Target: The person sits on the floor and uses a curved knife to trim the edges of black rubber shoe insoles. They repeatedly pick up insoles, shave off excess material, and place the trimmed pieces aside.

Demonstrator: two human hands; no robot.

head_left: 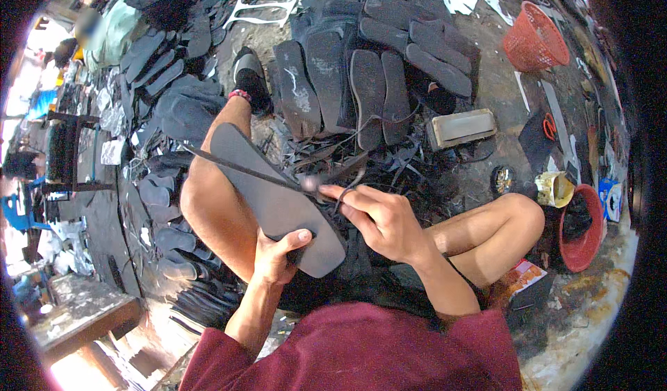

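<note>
A long grey sandal sole [281, 200] lies slantwise across my raised left leg. Its near end is gripped by my left hand [276, 255], with the thumb on top and the other fingers underneath. A dark narrow strip [240, 165] runs across the sole's upper half and sticks out past its left edge. At the sole's right edge my right hand [379, 221] is closed in a pinch, and a thin black strip [340, 200] loops by its fingers. Beside the fingertips, a pale blurred spot [310, 182] is too smeared to name.
Dark soles [379, 88] lie stacked ahead, with black scraps [410, 168] before them. To the right are a whitish block [463, 128], a tipped red basket [533, 40], orange-handled scissors [549, 127] and a red tub [582, 227]. A wooden bench [90, 325] stands at left.
</note>
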